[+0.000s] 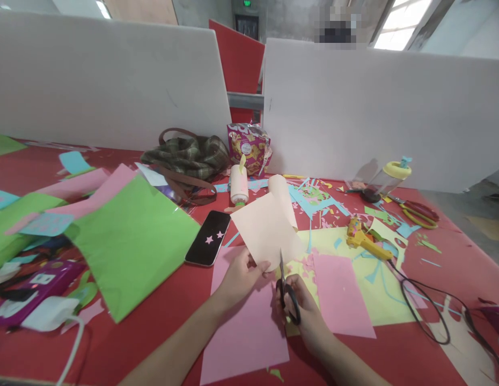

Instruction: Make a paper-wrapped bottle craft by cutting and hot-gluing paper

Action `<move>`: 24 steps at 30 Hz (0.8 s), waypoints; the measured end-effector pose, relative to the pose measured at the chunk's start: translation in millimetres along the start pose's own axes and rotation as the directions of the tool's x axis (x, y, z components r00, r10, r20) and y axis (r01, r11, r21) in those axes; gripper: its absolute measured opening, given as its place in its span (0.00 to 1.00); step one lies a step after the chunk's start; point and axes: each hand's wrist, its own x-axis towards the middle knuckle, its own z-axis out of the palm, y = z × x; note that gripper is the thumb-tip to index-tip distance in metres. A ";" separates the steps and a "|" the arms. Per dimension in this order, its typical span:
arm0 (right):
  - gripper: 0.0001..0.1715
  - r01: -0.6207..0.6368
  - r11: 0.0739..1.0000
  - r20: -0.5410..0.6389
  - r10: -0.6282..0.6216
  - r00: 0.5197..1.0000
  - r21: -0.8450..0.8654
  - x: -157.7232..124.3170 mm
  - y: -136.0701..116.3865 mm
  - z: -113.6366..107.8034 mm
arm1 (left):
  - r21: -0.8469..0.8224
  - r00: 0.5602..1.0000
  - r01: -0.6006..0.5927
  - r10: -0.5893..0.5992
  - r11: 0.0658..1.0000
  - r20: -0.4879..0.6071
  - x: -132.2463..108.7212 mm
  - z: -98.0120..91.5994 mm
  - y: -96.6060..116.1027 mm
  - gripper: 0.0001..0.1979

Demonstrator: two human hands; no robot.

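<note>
Between thumb and fingers, my left hand [245, 276] pinches the lower edge of a cream sheet of paper [265, 228], whose far end curls into a roll. My right hand [303, 305] is closed around the black handles of a pair of scissors [287, 297]. Their blades point away from me and meet the lower right part of the cream sheet. Whether the blades are fully closed is hard to see. Under both hands lies a pink sheet [245, 338]. A smartphone [208, 238] with two small pink paper stars on it rests to the left.
Green paper [137, 241] covers much of the left side, near a purple power strip [44, 289]. On the right are a yellow glue gun [366, 241] with its cable, pliers [418, 212] and a clear jar [384, 182]. A plaid bag [189, 155] and snack packet [249, 147] stand behind.
</note>
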 end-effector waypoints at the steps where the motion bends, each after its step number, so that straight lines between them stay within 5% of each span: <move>1: 0.16 -0.001 1.000 -0.001 0.001 1.000 -0.004 0.0 -0.4 0.2 | -0.001 1.000 -0.003 0.003 1.000 -0.001 0.3 -0.3 -0.1 0.10; 12: 0.19 -0.033 0.999 -0.048 0.032 0.998 -0.021 -1.2 -1.5 1.0 | -0.024 0.999 -0.052 0.051 0.998 -0.011 3.0 -3.2 5.2 0.16; 24: 0.21 -0.088 0.988 -0.070 0.079 0.994 -0.130 -2.7 -7.5 5.3 | -0.011 0.996 -0.084 0.083 0.996 -0.016 3.9 -4.9 4.6 0.12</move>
